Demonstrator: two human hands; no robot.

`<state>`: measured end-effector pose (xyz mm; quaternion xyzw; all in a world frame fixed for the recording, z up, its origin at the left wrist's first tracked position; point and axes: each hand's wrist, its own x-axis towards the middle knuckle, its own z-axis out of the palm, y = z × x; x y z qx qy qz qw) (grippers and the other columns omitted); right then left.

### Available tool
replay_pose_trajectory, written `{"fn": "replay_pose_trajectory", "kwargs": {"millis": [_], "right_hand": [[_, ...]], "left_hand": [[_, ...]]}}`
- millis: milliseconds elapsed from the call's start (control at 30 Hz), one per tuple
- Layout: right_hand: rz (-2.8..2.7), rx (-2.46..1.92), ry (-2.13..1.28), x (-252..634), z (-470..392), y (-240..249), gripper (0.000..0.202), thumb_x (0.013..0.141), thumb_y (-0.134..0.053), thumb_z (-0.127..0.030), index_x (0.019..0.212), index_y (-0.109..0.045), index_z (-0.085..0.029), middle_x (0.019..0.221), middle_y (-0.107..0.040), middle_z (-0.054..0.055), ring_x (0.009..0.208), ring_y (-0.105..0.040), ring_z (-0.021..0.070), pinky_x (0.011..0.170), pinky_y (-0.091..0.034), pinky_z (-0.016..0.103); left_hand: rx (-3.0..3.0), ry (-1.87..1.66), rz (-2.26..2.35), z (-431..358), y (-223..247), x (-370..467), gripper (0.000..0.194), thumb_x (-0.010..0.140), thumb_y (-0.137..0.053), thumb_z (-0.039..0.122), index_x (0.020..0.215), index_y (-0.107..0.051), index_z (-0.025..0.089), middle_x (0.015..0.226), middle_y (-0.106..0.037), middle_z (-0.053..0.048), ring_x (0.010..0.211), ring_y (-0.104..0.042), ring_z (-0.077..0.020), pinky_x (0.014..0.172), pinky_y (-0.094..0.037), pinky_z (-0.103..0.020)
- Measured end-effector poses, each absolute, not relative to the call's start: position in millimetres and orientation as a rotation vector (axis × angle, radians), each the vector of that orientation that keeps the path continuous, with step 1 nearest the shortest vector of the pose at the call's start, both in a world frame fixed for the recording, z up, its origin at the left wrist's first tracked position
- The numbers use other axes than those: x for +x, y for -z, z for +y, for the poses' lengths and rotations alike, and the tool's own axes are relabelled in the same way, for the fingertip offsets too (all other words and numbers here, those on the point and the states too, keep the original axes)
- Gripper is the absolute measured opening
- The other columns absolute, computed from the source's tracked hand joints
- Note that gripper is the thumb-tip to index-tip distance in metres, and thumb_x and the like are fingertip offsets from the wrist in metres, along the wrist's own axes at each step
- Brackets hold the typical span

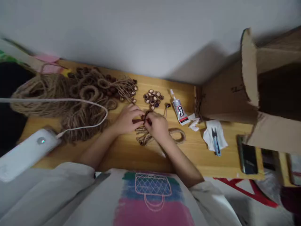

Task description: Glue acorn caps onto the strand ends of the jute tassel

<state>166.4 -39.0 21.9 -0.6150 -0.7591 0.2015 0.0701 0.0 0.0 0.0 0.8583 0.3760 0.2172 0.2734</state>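
My left hand [129, 119] and my right hand [158, 125] meet at the middle of the wooden table, fingertips pinched round a small dark piece [147, 115] partly hidden between them. Thin twine ends [142, 135] spread below the fingers, and a looped twine cord [179, 135] curves out to the right of my right hand. Just beyond the hands lies a small group of brown nutshell caps [154, 97]. One more cap [167, 105] with a thin stalk sits to the right of them, beside a glue tube [180, 111].
Big twine bundles [42, 91] with dark caps fill the left. A white device [28, 153] with a cable hangs over the lower left. Right are crumpled tissue [193, 122], blue snips [215, 142] on white paper, a phone [248, 157] and an open cardboard box [225, 91].
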Motion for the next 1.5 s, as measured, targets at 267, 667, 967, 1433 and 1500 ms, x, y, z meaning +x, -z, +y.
{"fn": "replay_pose_trajectory", "kwargs": {"millis": [267, 667, 967, 1433, 1500], "right_hand": [[-2.273, -1.867, -0.606, 165.0, -39.6, -22.3, 0.013, 0.083, -0.052, -0.019, 0.087, -0.063, -0.017, 0.088, -0.066, 0.006, 0.084, -0.059, 0.0211, 0.072, -0.038, 0.028], [-2.263, -1.867, -0.627, 166.5, -39.9, -23.0, 0.012, 0.083, -0.052, -0.02, 0.087, -0.064, -0.017, 0.089, -0.067, 0.006, 0.085, -0.059, 0.0211, 0.073, -0.038, 0.028], [-2.272, -1.869, -0.618, 166.6, -39.9, -22.6, 0.013, 0.083, -0.052, -0.02, 0.088, -0.064, -0.017, 0.088, -0.066, 0.005, 0.085, -0.06, 0.0212, 0.073, -0.038, 0.028], [-2.274, -1.874, -0.626, 166.3, -39.3, -23.8, 0.012, 0.083, -0.053, -0.02, 0.087, -0.064, -0.017, 0.089, -0.067, 0.005, 0.085, -0.059, 0.0206, 0.073, -0.038, 0.028], [-2.276, -1.874, -0.627, 166.4, -39.2, -24.3, 0.013, 0.083, -0.052, -0.02, 0.087, -0.064, -0.017, 0.089, -0.067, 0.005, 0.085, -0.059, 0.0205, 0.073, -0.038, 0.028]], "left_hand": [[2.297, -0.588, 1.019, 0.7, -0.6, -0.9, 0.017, 0.079, -0.059, 0.026, 0.091, -0.066, 0.017, 0.09, -0.065, -0.005, 0.087, -0.054, -0.02, 0.081, -0.044, -0.035], [2.294, -0.597, 1.021, 0.1, -0.3, 0.5, 0.016, 0.08, -0.058, 0.025, 0.09, -0.067, 0.017, 0.088, -0.064, -0.005, 0.086, -0.054, -0.0197, 0.079, -0.044, -0.035], [2.304, -0.612, 1.011, 0.6, 0.4, -0.2, 0.016, 0.079, -0.058, 0.024, 0.089, -0.067, 0.015, 0.087, -0.065, -0.006, 0.085, -0.054, -0.0198, 0.079, -0.044, -0.035], [2.291, -0.576, 1.007, 2.1, 1.2, -0.6, 0.018, 0.08, -0.058, 0.027, 0.09, -0.069, 0.017, 0.088, -0.065, -0.005, 0.086, -0.054, -0.0203, 0.08, -0.044, -0.036], [2.28, -0.579, 1.005, 2.5, 1.5, -1.0, 0.018, 0.081, -0.058, 0.028, 0.09, -0.069, 0.017, 0.088, -0.065, -0.005, 0.086, -0.054, -0.0201, 0.081, -0.044, -0.035]]}}
